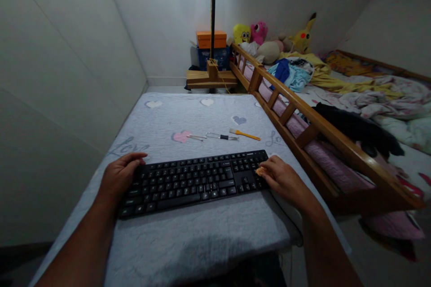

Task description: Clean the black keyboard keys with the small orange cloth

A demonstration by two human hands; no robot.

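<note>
A black keyboard lies slightly slanted on the cloth-covered table. My left hand grips its upper left end, with thumb and fingers closed at the corner. Over the number pad at the other end is my right hand, its fingers pinching a small orange-tan piece like sponge against the keys. The rest of that piece is hidden by the fingers. Beyond the keyboard lie a yellow-handled brush, a wire tool with a black grip and thin pale sticks, possibly swabs.
The table wears a grey quilted cover with hearts. A cable runs off the keyboard's right side over the table edge. A wooden bed rail borders the right, a pale wall panel the left. A stand is behind.
</note>
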